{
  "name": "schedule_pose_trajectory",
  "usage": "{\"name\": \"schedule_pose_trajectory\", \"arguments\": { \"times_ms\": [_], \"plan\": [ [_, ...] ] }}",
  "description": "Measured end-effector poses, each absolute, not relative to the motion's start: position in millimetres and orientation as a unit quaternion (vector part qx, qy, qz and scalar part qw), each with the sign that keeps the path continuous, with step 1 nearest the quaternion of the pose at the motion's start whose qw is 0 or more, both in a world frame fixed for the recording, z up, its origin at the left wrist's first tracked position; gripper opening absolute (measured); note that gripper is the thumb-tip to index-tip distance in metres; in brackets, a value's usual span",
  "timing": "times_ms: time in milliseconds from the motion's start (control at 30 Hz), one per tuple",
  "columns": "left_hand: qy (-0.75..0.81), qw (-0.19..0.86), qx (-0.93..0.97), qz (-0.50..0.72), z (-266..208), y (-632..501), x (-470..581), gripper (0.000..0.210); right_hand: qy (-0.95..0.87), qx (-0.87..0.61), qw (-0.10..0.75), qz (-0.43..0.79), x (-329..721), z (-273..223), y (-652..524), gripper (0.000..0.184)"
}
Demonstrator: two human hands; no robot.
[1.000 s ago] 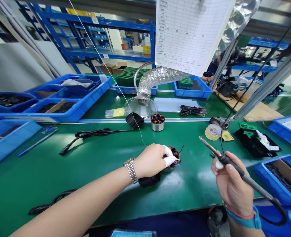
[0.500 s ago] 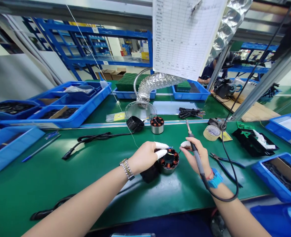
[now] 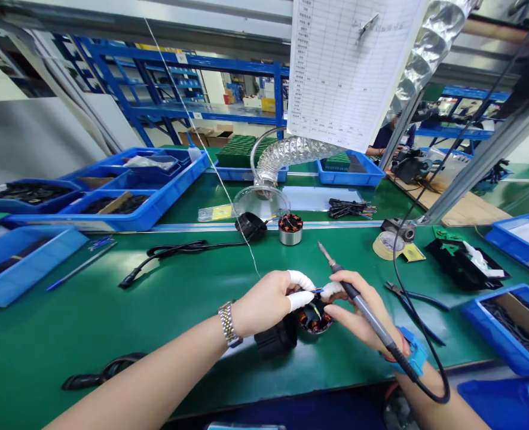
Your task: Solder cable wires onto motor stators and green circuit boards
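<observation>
My left hand point(image 3: 264, 301), with white finger cots on thumb and forefinger, pinches thin wires point(image 3: 318, 291) above a motor stator point(image 3: 313, 326) with copper windings. A black round housing point(image 3: 275, 339) lies against the stator's left side. My right hand point(image 3: 358, 307) holds a soldering iron point(image 3: 366, 313), its tip pointing up and left, away from the stator. A cot-covered finger of that hand reaches the wires beside my left fingertips. Further back stand a second stator point(image 3: 290, 232) and another black housing point(image 3: 250, 227) with a cable.
A fume funnel point(image 3: 262, 203) on a foil duct stands behind. Cutting pliers point(image 3: 414, 304), a tape roll point(image 3: 388, 243) and a black tray point(image 3: 465, 260) lie to the right. Blue bins point(image 3: 156, 203) flank the green bench point(image 3: 192, 334). A thin strand point(image 3: 210, 161) hangs down. A co-worker sits beyond.
My right hand has moved in to the left, bringing its fingers up to the wires. The soldering iron has tilted further left. My left hand keeps its pinch, and the view has shifted slightly.
</observation>
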State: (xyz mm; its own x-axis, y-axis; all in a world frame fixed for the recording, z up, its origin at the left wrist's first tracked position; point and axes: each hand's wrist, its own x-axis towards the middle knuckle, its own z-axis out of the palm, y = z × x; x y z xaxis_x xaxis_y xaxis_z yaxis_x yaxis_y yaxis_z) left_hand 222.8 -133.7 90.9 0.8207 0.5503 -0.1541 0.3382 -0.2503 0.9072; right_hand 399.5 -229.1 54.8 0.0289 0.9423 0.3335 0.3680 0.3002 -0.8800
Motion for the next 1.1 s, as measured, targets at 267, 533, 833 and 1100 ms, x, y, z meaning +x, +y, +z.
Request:
{"name": "schedule_pose_trajectory", "arguments": {
  "times_ms": [267, 533, 833, 1100],
  "plan": [
    [0.282, 0.459, 0.835, 0.111, 90, -142, 224, 0.020, -0.620, -0.546, 0.500, 0.259, 386, 78, -223, 0.030],
    [0.269, 0.434, 0.852, 0.113, 96, -142, 225, 0.027, -0.666, -0.552, 0.474, 0.166, 389, 73, -229, 0.032],
    [0.287, 0.448, 0.840, 0.105, 96, -142, 229, 0.022, -0.689, -0.547, 0.459, 0.122, 395, 73, -236, 0.038],
    [0.295, 0.469, 0.827, 0.092, 97, -140, 231, 0.021, -0.689, -0.544, 0.464, 0.116, 397, 71, -238, 0.037]
  ]
}}
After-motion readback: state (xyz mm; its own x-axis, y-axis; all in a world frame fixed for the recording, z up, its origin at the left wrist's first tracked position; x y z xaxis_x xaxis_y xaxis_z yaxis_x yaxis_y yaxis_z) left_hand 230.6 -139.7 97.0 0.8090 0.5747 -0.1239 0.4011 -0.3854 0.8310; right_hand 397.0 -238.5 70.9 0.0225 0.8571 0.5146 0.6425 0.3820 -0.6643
